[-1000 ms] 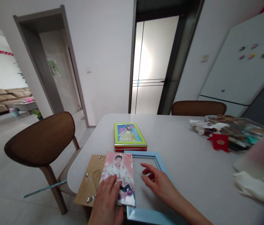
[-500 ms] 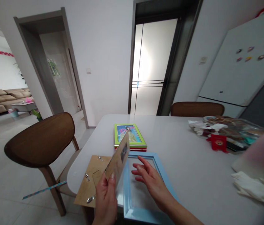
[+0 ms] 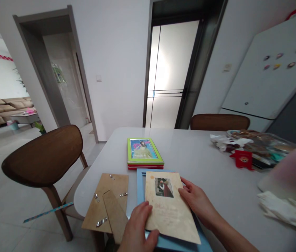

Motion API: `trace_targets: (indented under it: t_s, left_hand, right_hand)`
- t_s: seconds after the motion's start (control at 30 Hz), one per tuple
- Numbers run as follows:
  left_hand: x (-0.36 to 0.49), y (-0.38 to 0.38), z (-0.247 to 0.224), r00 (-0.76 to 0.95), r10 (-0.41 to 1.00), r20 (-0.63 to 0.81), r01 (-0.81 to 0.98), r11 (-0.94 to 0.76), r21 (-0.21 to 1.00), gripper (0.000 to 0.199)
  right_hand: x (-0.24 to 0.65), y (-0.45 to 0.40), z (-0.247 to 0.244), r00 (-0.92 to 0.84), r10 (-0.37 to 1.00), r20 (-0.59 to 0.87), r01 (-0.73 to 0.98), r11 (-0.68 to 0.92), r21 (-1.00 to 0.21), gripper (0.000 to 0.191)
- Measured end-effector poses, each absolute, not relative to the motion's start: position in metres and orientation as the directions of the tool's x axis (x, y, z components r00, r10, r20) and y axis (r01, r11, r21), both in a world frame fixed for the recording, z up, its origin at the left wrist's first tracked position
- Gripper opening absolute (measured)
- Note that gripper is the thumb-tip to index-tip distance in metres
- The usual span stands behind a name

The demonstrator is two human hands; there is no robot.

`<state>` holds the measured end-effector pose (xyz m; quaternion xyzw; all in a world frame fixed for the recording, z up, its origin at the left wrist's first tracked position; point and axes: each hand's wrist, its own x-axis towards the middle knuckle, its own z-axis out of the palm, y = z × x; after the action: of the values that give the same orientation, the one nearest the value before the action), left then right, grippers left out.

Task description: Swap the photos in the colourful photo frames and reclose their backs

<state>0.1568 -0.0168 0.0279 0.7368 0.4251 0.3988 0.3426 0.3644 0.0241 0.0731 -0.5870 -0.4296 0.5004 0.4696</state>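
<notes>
Both hands hold a cream photo card (image 3: 167, 206) with a small photo printed near its top. It lies over a light blue picture frame (image 3: 140, 185), covering most of the opening. My left hand (image 3: 137, 229) grips the card's lower left edge, and my right hand (image 3: 196, 201) holds its right edge. Left of the blue frame lies a wooden frame backing board (image 3: 113, 183) with small metal clips and a hinged easel strut (image 3: 115, 210). My left hand is next to that strut. Behind them, a green-edged framed picture (image 3: 144, 153) sits on a red frame (image 3: 145, 167).
The white table (image 3: 211, 164) has a rounded edge. A brown wooden chair (image 3: 41, 155) stands at its left. At the right lie a pile of packets with a red envelope (image 3: 242, 159), a blurred pink sheet (image 3: 292, 171) and white cloth (image 3: 281, 206).
The card, held upright in my left hand earlier, now lies over the blue frame with its cream side up. My right hand has moved onto its right edge.
</notes>
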Motion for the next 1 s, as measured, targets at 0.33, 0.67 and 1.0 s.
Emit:
trace_targets:
  t_s: [0.33, 0.67, 1.0]
  left_hand:
    - [0.163, -0.018, 0.032, 0.541, 0.787, 0.297, 0.648, -0.615, 0.449, 0.04]
    - [0.171, -0.017, 0.043, 0.594, 0.776, 0.213, 0.691, -0.628, 0.357, 0.033]
    - [0.169, -0.015, 0.033, 0.569, 0.761, 0.312, 0.669, -0.649, 0.363, 0.039]
  right_hand:
    - [0.365, 0.044, 0.054, 0.216, 0.974, 0.063, 0.567, -0.072, -0.821, 0.047]
    - [0.358, 0.035, 0.047, -0.008, 0.95, 0.312, 0.974, 0.079, -0.213, 0.031]
    - [0.358, 0.028, 0.043, -0.067, 0.947, 0.314, 0.958, 0.148, -0.245, 0.039]
